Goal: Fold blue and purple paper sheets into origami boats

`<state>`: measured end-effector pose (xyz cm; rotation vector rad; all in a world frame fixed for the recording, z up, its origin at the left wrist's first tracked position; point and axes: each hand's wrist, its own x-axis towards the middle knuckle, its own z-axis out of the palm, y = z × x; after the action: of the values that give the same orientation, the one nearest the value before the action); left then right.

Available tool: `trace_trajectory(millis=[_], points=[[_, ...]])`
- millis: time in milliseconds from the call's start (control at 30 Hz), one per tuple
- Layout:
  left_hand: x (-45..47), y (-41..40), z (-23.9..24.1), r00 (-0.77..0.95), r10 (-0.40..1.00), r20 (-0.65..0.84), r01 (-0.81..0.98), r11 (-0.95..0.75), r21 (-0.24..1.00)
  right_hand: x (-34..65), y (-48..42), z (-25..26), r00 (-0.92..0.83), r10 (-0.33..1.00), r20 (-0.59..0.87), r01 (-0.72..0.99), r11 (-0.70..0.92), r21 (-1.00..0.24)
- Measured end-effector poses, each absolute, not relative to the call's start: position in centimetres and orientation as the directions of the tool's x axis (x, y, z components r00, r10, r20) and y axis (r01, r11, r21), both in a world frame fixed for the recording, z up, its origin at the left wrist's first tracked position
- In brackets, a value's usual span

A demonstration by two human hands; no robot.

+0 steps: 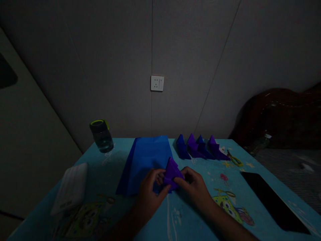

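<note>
Head cam, only view: faces fwd + down across table (185, 224) to wall (105, 73); hands (149, 190) near, low ctr.

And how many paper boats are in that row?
4, left to right: blue boat, purple boat, second blue boat, second purple boat, by the scissors. More might be hidden.

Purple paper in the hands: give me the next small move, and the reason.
Probably ease the purple paper gently outward at its sides: the left hand and right hand grip it from opposite sides, and it looks more compact than the four folded paper shapes beyond, whose ends spread out around a peak.
</note>
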<state>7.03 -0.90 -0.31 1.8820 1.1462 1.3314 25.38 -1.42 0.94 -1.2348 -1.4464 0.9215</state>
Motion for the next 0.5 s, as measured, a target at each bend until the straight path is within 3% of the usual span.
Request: trace_trajectory(millis=[300, 500], points=[[7.1, -0.7, -1.8, 0.273, 0.908, 0.319, 0.232, -0.383, 0.894, 25.2, -1.3, 0.8, -0.007, 0.986, 0.168, 0.159, 0.167, -0.973], [7.0, -0.7, -1.2, 0.276, 0.933, 0.232, 0.209, -0.294, 0.933, 25.0, -1.7, 0.8, -0.129, 0.984, 0.127, 0.082, 0.138, -0.987]])
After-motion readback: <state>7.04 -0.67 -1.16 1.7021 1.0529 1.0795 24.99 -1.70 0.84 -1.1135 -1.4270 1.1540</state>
